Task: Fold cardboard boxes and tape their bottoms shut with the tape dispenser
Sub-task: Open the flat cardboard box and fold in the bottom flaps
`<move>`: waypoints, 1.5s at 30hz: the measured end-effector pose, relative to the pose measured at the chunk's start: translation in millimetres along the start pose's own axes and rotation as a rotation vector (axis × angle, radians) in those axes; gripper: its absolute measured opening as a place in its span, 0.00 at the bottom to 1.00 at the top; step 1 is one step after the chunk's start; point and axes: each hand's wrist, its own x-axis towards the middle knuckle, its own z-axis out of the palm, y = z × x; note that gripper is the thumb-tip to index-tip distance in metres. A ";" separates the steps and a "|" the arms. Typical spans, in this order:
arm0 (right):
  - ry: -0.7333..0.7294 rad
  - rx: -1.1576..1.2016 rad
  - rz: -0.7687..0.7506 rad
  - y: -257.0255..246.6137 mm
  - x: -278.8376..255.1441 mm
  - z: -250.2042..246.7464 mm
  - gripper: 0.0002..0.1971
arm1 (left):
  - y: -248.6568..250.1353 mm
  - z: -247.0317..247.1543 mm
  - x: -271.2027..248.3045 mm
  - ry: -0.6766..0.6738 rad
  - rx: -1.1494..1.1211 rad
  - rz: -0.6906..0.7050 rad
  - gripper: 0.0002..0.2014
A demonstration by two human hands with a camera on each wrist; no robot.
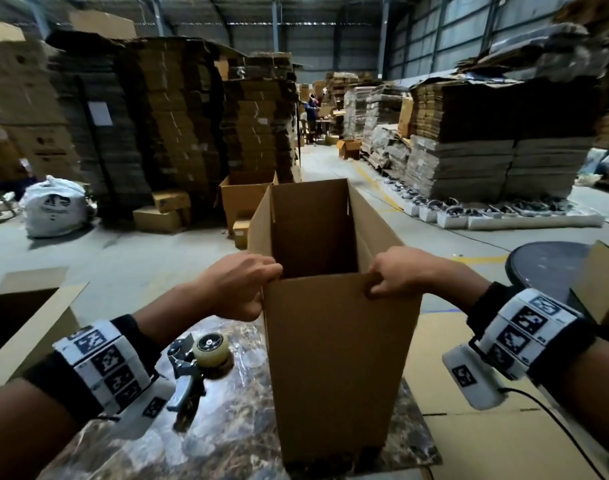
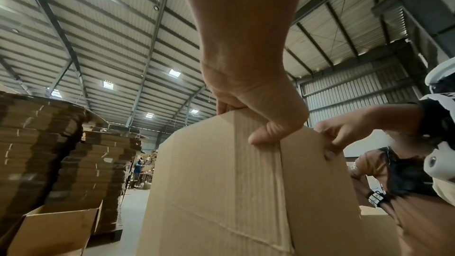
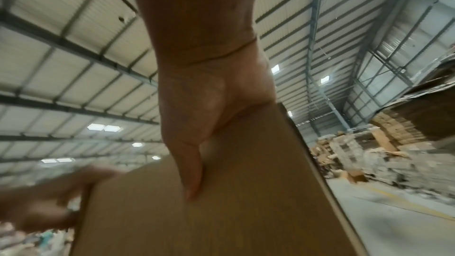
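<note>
A tall brown cardboard box (image 1: 337, 368) stands upright and squared open on the marbled table (image 1: 192, 445), its top open. My left hand (image 1: 247, 285) grips the near top edge at the left corner, thumb on the outside wall (image 2: 261, 135). My right hand (image 1: 396, 271) pinches the same edge near the right corner, thumb pressed on the near panel (image 3: 192, 178). The box (image 2: 221, 192) (image 3: 221, 211) fills both wrist views. The tape dispenser (image 1: 195, 368) with its pale roll lies on the table left of the box, under my left forearm.
An open box (image 1: 22, 320) sits at the left edge. Flat cardboard sheets (image 1: 504, 438) lie on the right, beside a round dark stool (image 1: 545, 268). Tall stacks of flattened cartons (image 1: 175, 126) (image 1: 497, 140) line a floor aisle; a person works far back.
</note>
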 end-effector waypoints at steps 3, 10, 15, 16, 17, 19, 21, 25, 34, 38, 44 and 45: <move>0.080 -0.037 0.086 6.8 4.1 8.4 0.17 | 3.5 5.3 19.5 -0.013 0.008 0.000 0.10; 0.185 -0.041 0.181 15.6 22.9 17.7 0.19 | 0.7 8.9 46.6 -0.049 0.054 -0.122 0.12; 0.404 -0.184 0.108 18.2 32.3 45.8 0.29 | -5.4 4.2 46.6 -0.138 0.002 -0.169 0.19; 0.410 -0.195 0.087 19.1 34.1 50.2 0.35 | -6.0 -0.1 45.8 -0.189 -0.033 -0.182 0.19; 0.387 -0.203 0.069 20.6 36.5 52.0 0.42 | -5.8 -4.7 45.6 -0.250 -0.059 -0.188 0.20; 0.326 -0.206 0.053 23.0 38.7 51.1 0.52 | -3.4 -9.6 46.2 -0.363 -0.024 -0.175 0.25; 0.312 -0.217 0.055 23.9 41.4 50.3 0.51 | -0.9 -7.8 47.1 -0.384 0.041 -0.156 0.32; 0.466 -0.238 0.147 22.6 51.7 56.3 0.37 | -11.8 6.6 57.4 -0.147 0.048 -0.136 0.27; 0.531 -0.126 0.265 46.2 95.9 76.6 0.11 | -49.5 56.4 119.1 -0.007 0.051 -0.144 0.19; 0.350 -0.143 0.169 40.6 109.0 122.5 0.13 | -46.2 123.4 102.2 -0.003 -0.016 -0.153 0.14; 0.271 -0.159 -0.019 20.6 118.9 117.0 0.15 | -49.6 150.5 62.1 0.045 -0.445 -0.509 0.19; 0.237 -0.149 -0.035 19.2 119.3 112.0 0.15 | -45.4 142.8 60.9 0.088 -0.598 -0.575 0.21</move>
